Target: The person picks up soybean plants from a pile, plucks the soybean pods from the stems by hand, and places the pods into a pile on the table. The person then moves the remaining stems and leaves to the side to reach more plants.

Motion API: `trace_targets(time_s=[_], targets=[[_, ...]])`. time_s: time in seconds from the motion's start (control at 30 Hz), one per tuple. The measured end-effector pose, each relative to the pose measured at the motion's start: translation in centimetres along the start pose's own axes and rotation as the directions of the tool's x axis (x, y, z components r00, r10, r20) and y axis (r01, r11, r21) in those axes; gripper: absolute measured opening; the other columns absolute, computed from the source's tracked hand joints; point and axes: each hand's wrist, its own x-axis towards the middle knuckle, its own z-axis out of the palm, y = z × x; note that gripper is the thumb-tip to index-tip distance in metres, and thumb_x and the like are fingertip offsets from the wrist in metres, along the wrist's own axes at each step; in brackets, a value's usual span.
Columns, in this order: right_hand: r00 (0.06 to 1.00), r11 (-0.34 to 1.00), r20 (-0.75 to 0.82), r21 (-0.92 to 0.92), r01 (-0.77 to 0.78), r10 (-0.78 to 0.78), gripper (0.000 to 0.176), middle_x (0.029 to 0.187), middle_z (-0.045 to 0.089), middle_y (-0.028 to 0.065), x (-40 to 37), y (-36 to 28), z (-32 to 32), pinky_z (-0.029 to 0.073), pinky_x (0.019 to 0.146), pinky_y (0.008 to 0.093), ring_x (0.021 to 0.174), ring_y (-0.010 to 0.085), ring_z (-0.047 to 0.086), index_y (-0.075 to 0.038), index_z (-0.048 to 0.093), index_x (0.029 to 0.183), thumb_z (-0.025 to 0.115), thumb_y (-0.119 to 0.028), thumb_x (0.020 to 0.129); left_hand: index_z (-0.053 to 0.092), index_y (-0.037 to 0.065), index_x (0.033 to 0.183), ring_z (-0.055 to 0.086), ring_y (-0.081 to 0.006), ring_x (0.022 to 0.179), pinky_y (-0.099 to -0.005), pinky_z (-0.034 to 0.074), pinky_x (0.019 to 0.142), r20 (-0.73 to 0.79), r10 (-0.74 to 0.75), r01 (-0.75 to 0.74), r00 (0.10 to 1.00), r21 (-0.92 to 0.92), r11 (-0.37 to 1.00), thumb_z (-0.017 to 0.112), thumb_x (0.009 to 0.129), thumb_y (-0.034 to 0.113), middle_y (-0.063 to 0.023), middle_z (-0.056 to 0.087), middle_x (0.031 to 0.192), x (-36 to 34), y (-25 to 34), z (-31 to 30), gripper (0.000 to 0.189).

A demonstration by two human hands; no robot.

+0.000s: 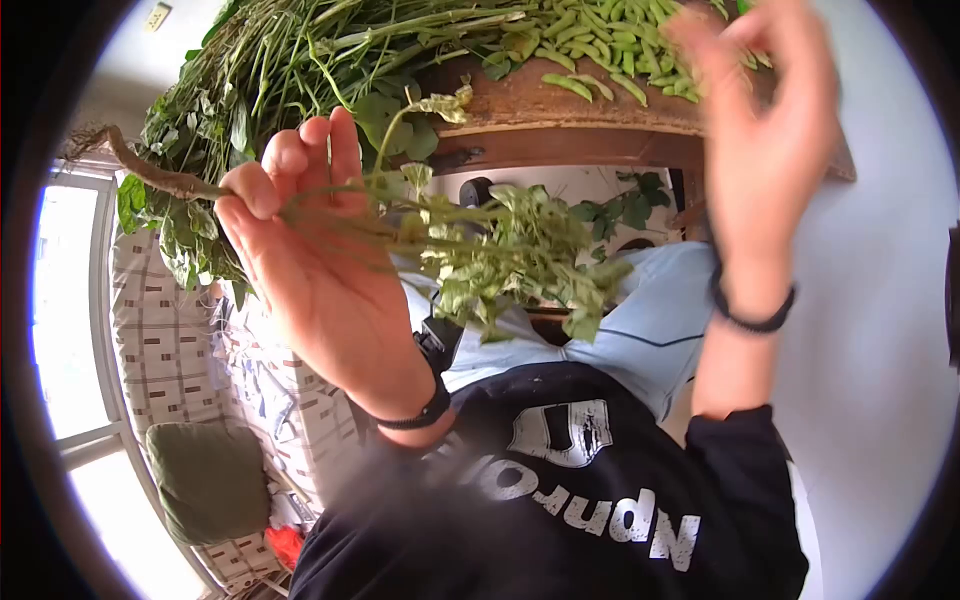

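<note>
My left hand (315, 260) pinches a pulled-up green bean plant (530, 245) by its stem, between thumb and forefinger. The brown root (150, 175) sticks out to the left of the fingers, and the wilted leafy end hangs to the right over my lap. My right hand (770, 130) is raised at the upper right, beside a heap of green bean pods (620, 40). It is blurred, with the thumb apart from the fingers, and I see nothing held in it. The top edge of the view cuts off some of its fingers.
A large pile of leafy bean plants (270, 70) lies at the upper left on a worn wooden table (500, 100). Leaves overhang its edge. To the left are a patterned sofa (160, 330), a green cushion (205, 485) and a window (75, 300). A white wall (860, 350) is on the right.
</note>
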Motion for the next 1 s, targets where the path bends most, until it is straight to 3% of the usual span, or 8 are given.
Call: trace_targets(time_s=[0.03, 0.13, 0.43, 0.57, 0.67, 0.73, 0.83, 1.0], targets=[[0.995, 0.943, 0.041, 0.323, 0.076, -0.094, 0.023, 0.084, 0.059, 0.0041, -1.1, -1.9, 1.1, 0.044, 0.075, 0.0308, 0.079, 0.0175, 0.055, -0.008, 0.067, 0.098, 0.076, -0.011, 0.077, 0.042, 0.009, 0.092, 0.053, -0.0285, 0.111, -0.0498, 0.036, 0.110, -0.008, 0.003, -0.003, 1.000, -0.001, 1.000, 0.044, 0.102, 0.033, -0.0109, 0.052, 0.102, -0.1, 0.1, 0.3, 0.026], [0.937, 0.804, 0.259, 0.593, 0.036, -0.233, 0.030, 0.086, 0.053, 0.0027, -3.5, -5.7, 2.8, 0.040, 0.070, 0.0315, 0.077, 0.0195, 0.050, -0.012, 0.072, 0.097, 0.079, -0.015, 0.068, 0.041, 0.009, 0.092, 0.047, -0.0305, 0.120, -0.0493, 0.034, 0.115, -0.032, -0.157, 0.153, 0.987, -0.096, 0.984, 0.041, 0.103, 0.029, -0.0141, 0.049, 0.108, -0.5, 0.7, 1.6, 0.023], [0.888, 0.703, 0.420, 0.689, -0.177, -0.188, 0.026, 0.086, 0.052, 0.0042, -5.0, -6.6, 2.9, 0.040, 0.069, 0.0346, 0.077, 0.0229, 0.049, -0.008, 0.064, 0.087, 0.079, -0.013, 0.066, 0.041, 0.009, 0.090, 0.042, -0.0164, 0.078, -0.0431, 0.042, 0.100, 0.081, -0.155, 0.153, 0.985, 0.038, 0.988, 0.039, 0.104, 0.028, -0.0020, 0.038, 0.080, -1.2, 0.4, 1.6, 0.024], [0.930, 0.925, 0.347, 0.379, -0.023, -0.119, 0.026, 0.087, 0.056, 0.0070, -5.6, -6.5, 0.9, 0.045, 0.070, 0.0358, 0.080, 0.0267, 0.056, -0.006, 0.061, 0.089, 0.076, -0.004, 0.068, 0.044, 0.007, 0.085, 0.038, -0.0149, 0.070, -0.0300, 0.042, 0.075, -0.359, 0.160, 0.017, 0.919, 0.444, 0.896, 0.037, 0.105, 0.026, 0.0002, 0.033, 0.070, -0.7, 0.7, 1.9, 0.028], [0.930, 0.939, 0.306, 0.209, -0.273, 0.202, 0.021, 0.091, 0.059, 0.0100, -5.9, -5.2, -4.0, 0.049, 0.075, 0.0372, 0.085, 0.0257, 0.058, 0.000, 0.060, 0.091, 0.072, 0.006, 0.074, 0.042, 0.008, 0.083, 0.043, -0.0170, 0.074, -0.0278, 0.042, 0.068, -0.279, 0.262, -0.221, 0.924, 0.168, 0.961, 0.038, 0.105, 0.025, -0.0008, 0.033, 0.071, 1.7, 3.3, -2.2, 0.028], [0.982, 0.981, 0.031, -0.056, 0.186, -0.185, 0.018, 0.097, 0.062, 0.0157, -5.7, -2.7, -11.4, 0.052, 0.082, 0.0432, 0.089, 0.0303, 0.060, 0.000, 0.061, 0.088, 0.050, -0.014, 0.095, 0.041, 0.008, 0.083, 0.039, -0.0158, 0.071, -0.0295, 0.043, 0.075, -0.229, 0.182, -0.179, 0.956, 0.035, 0.983, 0.037, 0.105, 0.024, -0.0007, 0.033, 0.072, 1.6, 3.7, -2.3, 0.027], [0.994, 0.993, 0.058, -0.077, 0.094, -0.090, 0.020, 0.094, 0.064, 0.0140, -3.9, -4.1, -8.5, 0.050, 0.078, 0.0386, 0.084, 0.0271, 0.061, -0.001, 0.062, 0.093, 0.050, -0.017, 0.096, 0.036, 0.007, 0.078, 0.031, -0.0161, 0.070, -0.0340, 0.036, 0.075, -0.096, 0.049, -0.085, 0.994, -0.416, 0.905, 0.038, 0.104, 0.013, -0.0018, 0.028, 0.072, 1.2, 3.5, -1.2, 0.026], [0.973, 0.965, 0.160, -0.230, -0.128, 0.167, 0.030, 0.087, 0.070, 0.0099, 0.3, 8.2, -3.2, 0.047, 0.069, 0.0273, 0.073, 0.0191, 0.063, -0.002, 0.066, 0.106, 0.049, -0.025, 0.096, 0.041, 0.007, 0.085, 0.033, -0.0136, 0.064, -0.0316, 0.039, 0.078, -0.074, 0.014, -0.054, 0.997, -0.565, 0.824, 0.039, 0.104, 0.012, -0.0014, 0.036, 0.071, 0.7, 3.5, -0.1, 0.020]])
